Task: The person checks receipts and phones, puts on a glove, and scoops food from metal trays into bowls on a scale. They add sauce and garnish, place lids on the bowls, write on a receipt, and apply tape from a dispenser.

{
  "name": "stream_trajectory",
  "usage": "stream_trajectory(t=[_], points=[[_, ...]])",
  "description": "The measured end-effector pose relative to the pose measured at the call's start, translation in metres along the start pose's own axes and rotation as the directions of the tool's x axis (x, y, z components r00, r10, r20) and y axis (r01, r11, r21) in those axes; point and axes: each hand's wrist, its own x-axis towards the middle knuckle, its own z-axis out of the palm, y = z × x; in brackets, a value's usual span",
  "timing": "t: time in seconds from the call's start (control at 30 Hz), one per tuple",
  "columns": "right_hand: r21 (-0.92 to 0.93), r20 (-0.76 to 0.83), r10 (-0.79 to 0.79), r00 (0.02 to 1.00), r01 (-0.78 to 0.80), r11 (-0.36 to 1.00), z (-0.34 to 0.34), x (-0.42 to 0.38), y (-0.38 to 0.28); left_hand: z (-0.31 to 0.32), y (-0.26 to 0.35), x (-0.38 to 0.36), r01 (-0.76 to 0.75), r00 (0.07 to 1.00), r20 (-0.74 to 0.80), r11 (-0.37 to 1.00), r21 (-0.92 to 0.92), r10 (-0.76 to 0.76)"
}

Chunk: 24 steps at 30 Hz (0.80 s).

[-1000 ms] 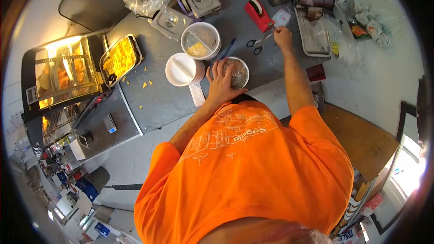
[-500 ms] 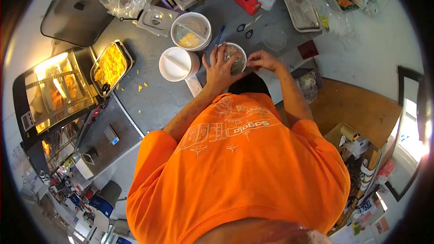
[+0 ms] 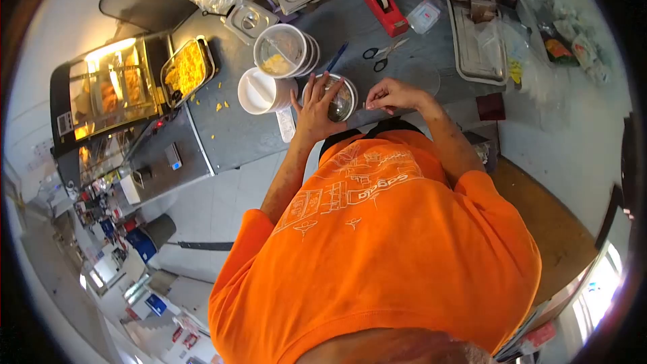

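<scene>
A: Head view, item one?

B: Round lidded container [image 3: 335,99] on the grey counter [image 3: 236,141], at its near edge. Left hand [image 3: 313,109] lies over the container's left side, fingers spread across the lid. Right hand [image 3: 393,95] sits just beside its right rim, fingertips pinched together on something too small to tell.

A: Surroundings?

B: White divided bowl [image 3: 263,91] just left of the left hand; stacked bowl with yellow food [image 3: 282,50] behind it. Scissors [image 3: 381,56] and red tape dispenser [image 3: 384,9] beyond the right hand. Tray of yellow food [image 3: 183,69] far left.
</scene>
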Motion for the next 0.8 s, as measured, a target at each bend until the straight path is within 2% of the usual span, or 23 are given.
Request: stream_trajectory(t=[0.03, 0.17, 0.23, 0.3, 0.37, 0.4, 0.47, 0.5, 0.53, 0.57, 0.6, 0.67, 0.7, 0.77, 0.8], points=[[0.102, 0.025, -0.025, 0.999, 0.022, 0.995, 0.004, -0.001, -0.004, 0.003, 0.003, -0.001, 0.026, 1.0, -0.002, 1.0, -0.001, -0.026], [0.136, 0.033, -0.056, 0.998, 0.051, 0.989, 0.027, 0.019, 0.008, 0.017, 0.014, -0.008, 0.09, 0.992, -0.08, 0.995, -0.037, -0.093], [-0.01, -0.266, 0.107, 0.958, -0.114, 0.993, 0.034, 0.03, 0.022, 0.021, 0.021, -0.01, 0.135, 0.98, -0.132, 0.986, -0.094, -0.147], [0.004, -0.242, 0.127, 0.962, -0.13, 0.992, 0.029, 0.034, 0.03, 0.029, 0.015, -0.011, 0.122, 0.976, -0.177, 0.992, -0.042, -0.127], [0.012, -0.132, -0.04, 0.99, 0.042, 0.999, 0.023, 0.036, 0.038, 0.036, 0.009, -0.009, 0.085, 0.97, -0.231, 0.996, 0.002, -0.082], [0.006, -0.129, -0.038, 0.991, 0.039, 0.999, 0.017, 0.039, 0.042, 0.036, 0.009, -0.01, 0.059, 0.967, -0.25, 0.998, 0.015, -0.054], [-0.097, -0.013, -0.151, 0.988, 0.149, 0.984, 0.006, 0.048, 0.046, 0.036, 0.01, -0.01, 0.067, 0.964, -0.261, 0.997, 0.023, -0.059], [-0.1, -0.008, -0.153, 0.988, 0.151, 0.983, 0.0, 0.055, 0.046, 0.036, 0.011, -0.01, 0.07, 0.963, -0.263, 0.997, 0.034, -0.059], [-0.438, -0.036, -0.276, 0.96, 0.234, 0.868, -0.005, 0.06, 0.047, 0.036, 0.011, -0.011, 0.073, 0.963, -0.264, 0.997, 0.034, -0.062], [-0.724, -0.021, -0.399, 0.917, 0.261, 0.639, -0.008, 0.06, 0.043, 0.036, 0.012, -0.011, 0.082, 0.963, -0.26, 0.996, 0.036, -0.07], [-0.727, -0.023, -0.4, 0.916, 0.259, 0.635, -0.01, 0.06, 0.04, 0.036, 0.012, -0.01, 0.087, 0.963, -0.259, 0.996, 0.036, -0.075], [-0.884, -0.018, -0.414, 0.91, 0.178, 0.432, -0.016, 0.058, 0.032, 0.036, 0.013, -0.011, 0.095, 0.963, -0.258, 0.995, 0.038, -0.082], [-0.888, -0.02, -0.415, 0.91, 0.174, 0.425, -0.023, 0.057, 0.03, 0.037, 0.013, -0.01, 0.105, 0.963, -0.254, 0.994, 0.041, -0.091], [-0.925, -0.134, -0.55, 0.825, 0.095, 0.367, -0.036, 0.049, 0.029, 0.04, 0.01, -0.011, 0.097, 0.966, -0.246, 0.992, 0.084, -0.074], [-0.838, -0.324, -0.625, 0.71, 0.091, 0.538, -0.043, 0.036, 0.013, 0.04, 0.011, -0.012, 0.111, 0.927, -0.36, 0.994, -0.004, -0.105]])
